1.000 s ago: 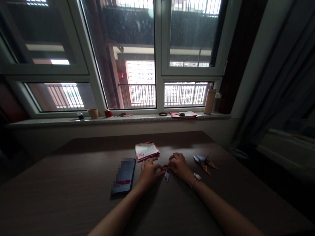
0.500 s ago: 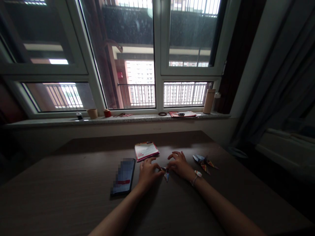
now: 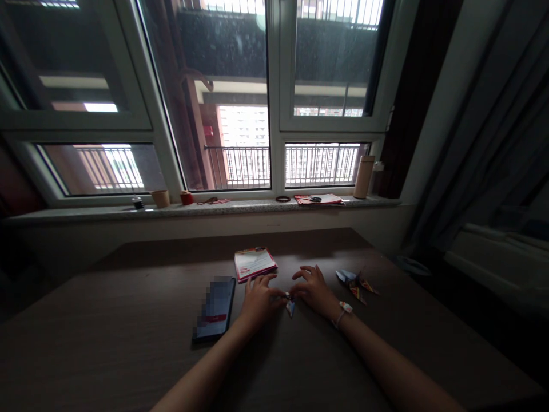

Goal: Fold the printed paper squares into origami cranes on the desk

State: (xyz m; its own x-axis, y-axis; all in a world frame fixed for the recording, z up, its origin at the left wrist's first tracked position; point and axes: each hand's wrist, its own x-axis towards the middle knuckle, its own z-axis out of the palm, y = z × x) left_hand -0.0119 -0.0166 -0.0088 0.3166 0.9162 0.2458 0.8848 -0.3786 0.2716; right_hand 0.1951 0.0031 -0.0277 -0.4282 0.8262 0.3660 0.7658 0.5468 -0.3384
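Observation:
A small folded piece of printed paper (image 3: 290,309) lies between my hands on the brown table, its pale pointed end toward me. My left hand (image 3: 261,298) pinches its upper left part, thumb and index finger together at the edge. From the other side, my right hand (image 3: 315,290) has its thumb and index finger closed on the upper right part, the other fingers raised. A bracelet circles the right wrist. The fingertips hide the top of the paper. Several folded paper pieces (image 3: 355,284) lie to the right of my right hand.
A phone (image 3: 217,312) lies left of my left hand. Beyond the hands sits a stack of printed sheets (image 3: 254,264). On the windowsill stand a paper cup (image 3: 161,198), a red spool-like item (image 3: 187,198) and a tan bottle (image 3: 364,177), beside scissors on red-edged sheets (image 3: 326,199).
My left thumb and index finger have shifted slightly right, closer to the right fingertips, and cover more of the paper's top. My right hand stays nearly in place.

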